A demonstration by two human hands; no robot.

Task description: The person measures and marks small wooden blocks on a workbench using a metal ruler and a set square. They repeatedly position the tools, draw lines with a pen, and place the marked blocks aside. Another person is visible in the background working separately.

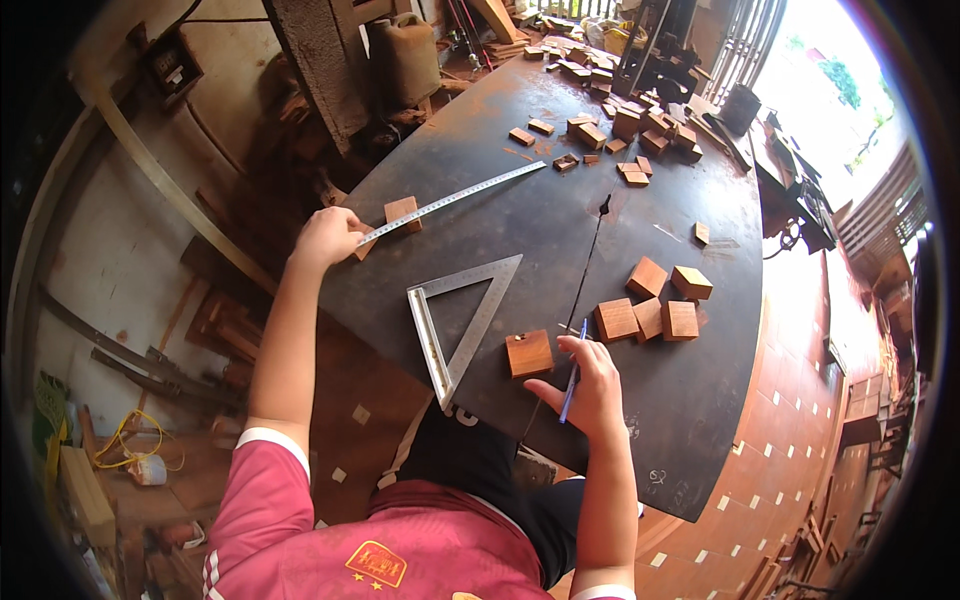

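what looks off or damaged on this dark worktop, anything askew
The dark tabletop has a narrow slot or crack running from near its middle toward the right hand, which holds a blue pen. The long steel ruler lies propped on a wooden block, so it sits tilted, pinned by the left hand.

One head-worn fisheye view looks steeply down from close above the dark round metal worktop [640,200], forearms entering from below.

A woodworking workshop: wood blocks [617,320] litter a dark workbench [560,230] (steel rulers [455,198] too).
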